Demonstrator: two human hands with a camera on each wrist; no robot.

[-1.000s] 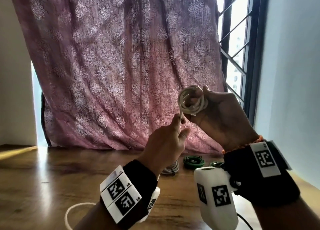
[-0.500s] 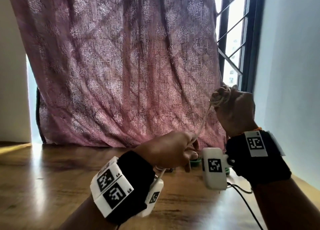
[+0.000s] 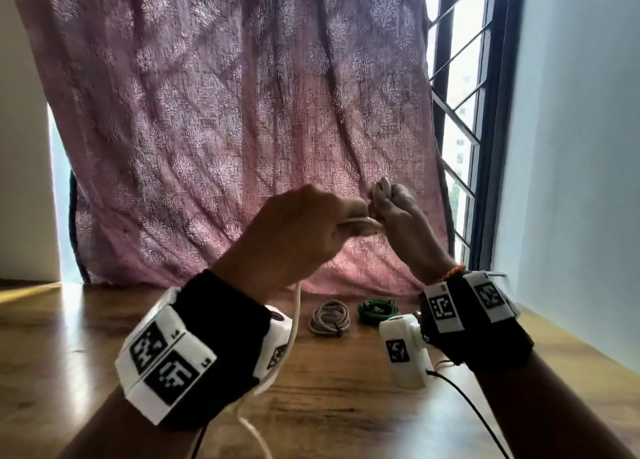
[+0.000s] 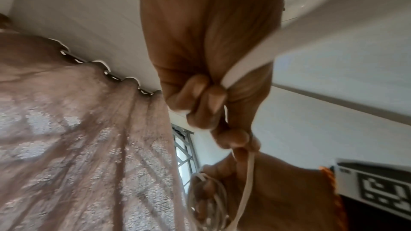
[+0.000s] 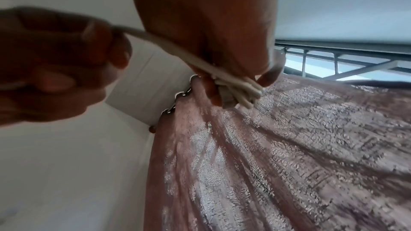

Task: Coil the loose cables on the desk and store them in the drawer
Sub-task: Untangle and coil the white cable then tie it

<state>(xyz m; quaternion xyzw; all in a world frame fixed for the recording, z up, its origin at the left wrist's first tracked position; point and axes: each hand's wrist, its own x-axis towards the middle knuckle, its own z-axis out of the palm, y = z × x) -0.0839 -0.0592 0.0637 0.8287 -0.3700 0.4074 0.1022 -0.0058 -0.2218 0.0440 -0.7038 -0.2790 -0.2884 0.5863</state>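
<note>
White cable is pinched by the left hand, its wound loops gripped in the right hand (raised above the worktop); two coiled cables lie far.

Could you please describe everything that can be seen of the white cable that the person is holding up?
The white cable is thin, smooth and looks rubbery. Several loops of it are bunched in the right hand, whose fingers curl round the bundle above the desk. A short taut run leads to the left hand, which pinches it. From there the loose rest hangs past the left wrist and out of the head view's bottom edge. Its plugs are not visible.
</note>
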